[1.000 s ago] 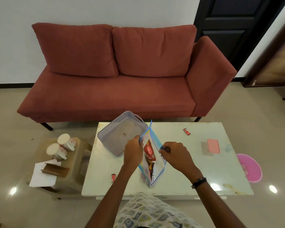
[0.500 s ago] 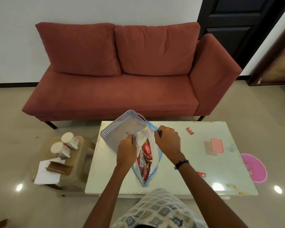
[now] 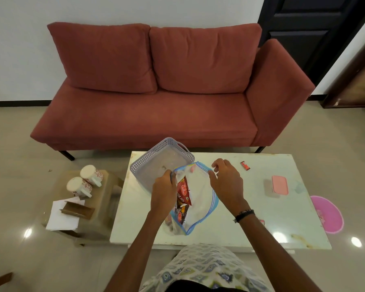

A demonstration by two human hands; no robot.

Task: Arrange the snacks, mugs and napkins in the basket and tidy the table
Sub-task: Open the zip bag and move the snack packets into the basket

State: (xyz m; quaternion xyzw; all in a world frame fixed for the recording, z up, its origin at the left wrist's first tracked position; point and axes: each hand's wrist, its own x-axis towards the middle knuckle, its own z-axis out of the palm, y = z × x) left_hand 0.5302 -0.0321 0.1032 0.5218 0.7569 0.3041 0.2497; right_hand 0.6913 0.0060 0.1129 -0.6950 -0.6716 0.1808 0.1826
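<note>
A clear zip bag with blue edges stands on the white table, holding red snack packets. My left hand pinches the bag's left rim. My right hand grips the right rim, and the mouth is pulled wide. Behind the bag sits a grey perforated basket, tilted, with nothing visible inside. Two white mugs lie on a low stool at the left, beside white napkins under a brown holder.
A small red wrapper and a pink lidded box lie on the table's right half. A pink dish is on the floor at the right. A red sofa stands behind the table.
My hands have pulled the bag's mouth apart, the right hand moving rightwards. The bag now stands wider open, with the snacks showing inside.
</note>
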